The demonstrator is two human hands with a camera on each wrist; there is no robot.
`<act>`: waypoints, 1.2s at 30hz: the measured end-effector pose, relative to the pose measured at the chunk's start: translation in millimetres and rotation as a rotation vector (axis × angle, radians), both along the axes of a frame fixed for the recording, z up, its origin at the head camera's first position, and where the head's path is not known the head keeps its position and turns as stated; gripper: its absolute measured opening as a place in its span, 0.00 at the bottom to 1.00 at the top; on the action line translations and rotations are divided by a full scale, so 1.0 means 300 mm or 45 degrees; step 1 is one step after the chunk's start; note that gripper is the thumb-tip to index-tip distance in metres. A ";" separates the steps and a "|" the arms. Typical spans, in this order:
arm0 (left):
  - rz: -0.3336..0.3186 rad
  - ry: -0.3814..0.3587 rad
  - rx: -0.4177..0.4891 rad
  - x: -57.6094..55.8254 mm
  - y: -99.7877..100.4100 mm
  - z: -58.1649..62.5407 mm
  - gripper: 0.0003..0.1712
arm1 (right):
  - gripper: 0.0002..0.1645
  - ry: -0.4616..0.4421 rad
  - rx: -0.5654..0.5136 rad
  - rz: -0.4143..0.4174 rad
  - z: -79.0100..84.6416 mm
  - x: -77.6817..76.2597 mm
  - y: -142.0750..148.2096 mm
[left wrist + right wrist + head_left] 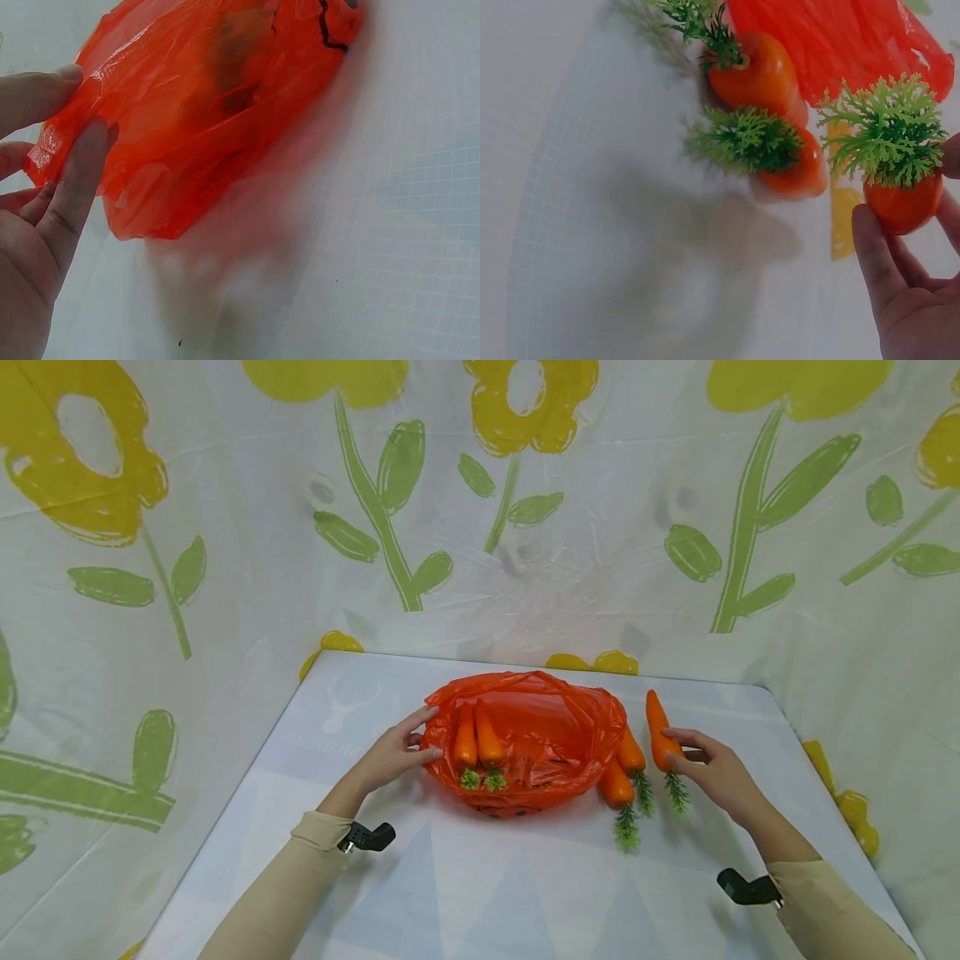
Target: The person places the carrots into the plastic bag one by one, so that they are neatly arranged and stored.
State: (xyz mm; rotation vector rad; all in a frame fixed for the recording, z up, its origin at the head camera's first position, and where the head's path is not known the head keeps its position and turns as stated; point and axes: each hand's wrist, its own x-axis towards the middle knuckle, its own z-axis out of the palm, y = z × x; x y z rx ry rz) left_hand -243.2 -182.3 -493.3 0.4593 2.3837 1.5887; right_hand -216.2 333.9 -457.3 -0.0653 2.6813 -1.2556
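A red plastic bag lies with its mouth spread wide on the table. Two carrots with green tops rest inside its left part. My left hand pinches the bag's left edge, fingers and thumb on the thin film. To the right of the bag, my right hand holds a carrot by its thick end, tip pointing away and green leaves hanging toward me. Two more carrots lie against the bag's right side, between it and the right hand.
The pale table has a printed pattern of faint triangles. Behind it and on both sides hangs a white curtain with yellow flowers and green stems. Dark camera mounts sit on both wrists.
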 end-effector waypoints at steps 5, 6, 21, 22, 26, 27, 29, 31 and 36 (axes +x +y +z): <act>-0.002 -0.006 0.014 0.000 0.001 0.003 0.46 | 0.37 0.033 -0.003 0.014 0.016 0.004 -0.007; -0.004 -0.005 0.015 0.000 0.001 0.003 0.46 | 0.37 0.039 -0.003 0.016 0.018 0.004 -0.007; -0.004 -0.010 0.038 0.000 0.001 -0.001 0.46 | 0.37 0.076 -0.023 0.044 0.081 0.011 -0.037; -0.005 -0.010 0.040 -0.001 0.001 -0.002 0.46 | 0.37 0.075 -0.025 0.044 0.085 0.012 -0.040; -0.003 -0.010 0.040 -0.001 0.001 -0.001 0.46 | 0.37 0.077 -0.032 0.052 0.097 0.014 -0.051; -0.003 -0.010 0.036 -0.001 0.001 -0.001 0.46 | 0.37 0.078 -0.032 0.054 0.100 0.015 -0.054; 0.001 -0.011 0.029 -0.001 0.001 -0.001 0.46 | 0.37 0.081 -0.032 0.057 0.104 0.016 -0.059; 0.002 -0.012 0.025 -0.001 0.000 -0.001 0.47 | 0.37 0.084 -0.032 0.062 0.108 0.016 -0.064; 0.004 -0.012 0.028 -0.001 0.002 0.000 0.47 | 0.36 0.114 -0.033 0.077 0.126 0.015 -0.073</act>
